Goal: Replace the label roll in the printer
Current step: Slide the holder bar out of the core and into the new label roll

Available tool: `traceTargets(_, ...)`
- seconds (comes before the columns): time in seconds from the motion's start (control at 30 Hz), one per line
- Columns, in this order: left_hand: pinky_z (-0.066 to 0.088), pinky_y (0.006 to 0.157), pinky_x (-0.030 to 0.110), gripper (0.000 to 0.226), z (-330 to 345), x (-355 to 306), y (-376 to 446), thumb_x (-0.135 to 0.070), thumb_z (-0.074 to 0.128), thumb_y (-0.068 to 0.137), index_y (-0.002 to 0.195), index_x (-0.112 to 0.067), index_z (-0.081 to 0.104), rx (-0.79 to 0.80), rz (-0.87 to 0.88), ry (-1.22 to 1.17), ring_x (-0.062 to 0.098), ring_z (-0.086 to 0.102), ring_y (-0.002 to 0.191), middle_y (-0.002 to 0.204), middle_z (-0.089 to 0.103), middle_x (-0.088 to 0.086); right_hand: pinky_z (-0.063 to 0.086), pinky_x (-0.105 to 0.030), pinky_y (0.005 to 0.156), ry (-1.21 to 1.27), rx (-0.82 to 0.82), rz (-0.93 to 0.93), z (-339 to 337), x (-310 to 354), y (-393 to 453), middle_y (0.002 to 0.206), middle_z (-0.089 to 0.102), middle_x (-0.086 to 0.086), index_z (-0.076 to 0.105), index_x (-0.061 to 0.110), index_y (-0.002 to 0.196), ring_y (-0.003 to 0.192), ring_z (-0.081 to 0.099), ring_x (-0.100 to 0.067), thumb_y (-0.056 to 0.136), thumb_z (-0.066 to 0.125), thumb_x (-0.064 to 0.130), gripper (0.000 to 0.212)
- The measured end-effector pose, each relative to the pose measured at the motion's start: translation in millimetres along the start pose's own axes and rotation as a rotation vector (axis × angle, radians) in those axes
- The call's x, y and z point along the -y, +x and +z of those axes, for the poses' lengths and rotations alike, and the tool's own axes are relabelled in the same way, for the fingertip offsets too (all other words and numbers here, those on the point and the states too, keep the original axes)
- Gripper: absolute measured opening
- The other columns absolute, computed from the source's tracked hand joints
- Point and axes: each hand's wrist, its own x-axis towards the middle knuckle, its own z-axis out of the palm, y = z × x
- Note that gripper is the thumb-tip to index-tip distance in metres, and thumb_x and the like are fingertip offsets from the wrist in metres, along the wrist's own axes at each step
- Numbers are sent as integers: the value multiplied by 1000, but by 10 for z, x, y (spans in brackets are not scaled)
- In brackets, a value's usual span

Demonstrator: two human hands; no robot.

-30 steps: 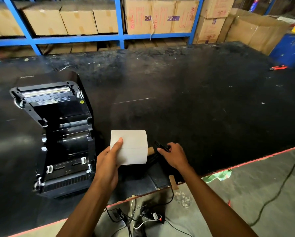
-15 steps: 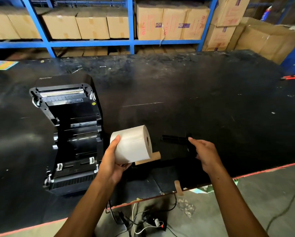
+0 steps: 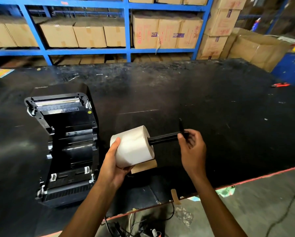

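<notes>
Fingers of the right hand are pinching the outer end of a black spindle, whose other end is sitting in the core of the white label roll; the left hand is wrapping closed around the roll from below, holding it above the black bench. A brown cardboard tube is lying just under the roll, and the printer is standing with its lid open just to the left on the bench.
</notes>
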Motion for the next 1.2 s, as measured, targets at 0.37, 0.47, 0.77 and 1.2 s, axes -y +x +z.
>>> traceTargets(0.37, 59, 58, 31, 37, 252, -16, -30, -26, 64, 91, 125, -11, 62, 0, 218, 157, 19, 68, 86, 109, 71, 9, 48, -17, 86, 113, 351, 100, 440, 57, -209, 130, 55, 3, 49, 37, 125, 112, 55, -4, 96, 40, 39, 30)
traceTargets(0.47, 57, 60, 32, 42, 292, 28, -20, -23, 68, 88, 127, -8, 61, -25, 264, 168, 20, 67, 85, 113, 71, 15, 53, -35, 95, 215, 331, 160, 533, 71, -275, 132, 55, 4, 47, 50, 115, 113, 57, -9, 86, 33, 55, 33)
traceTargets(0.77, 58, 80, 41, 55, 279, 126, 40, -24, 78, 80, 132, -19, 60, -35, 308, 243, 29, 69, 107, 127, 66, 18, 43, -47, 106, 359, 416, 385, 554, -4, -198, 134, 57, 6, 47, 42, 131, 120, 57, -17, 56, 44, 92, 91)
traceTargets(1.2, 43, 99, 36, 35, 354, -226, 147, -56, 42, 97, 113, -35, 65, 165, 182, 640, 12, 64, 110, 116, 71, -4, 53, -53, 92, 532, 300, 556, 348, 144, 65, 113, 69, -6, 58, 27, 121, 104, 65, -27, 90, 47, 52, 41)
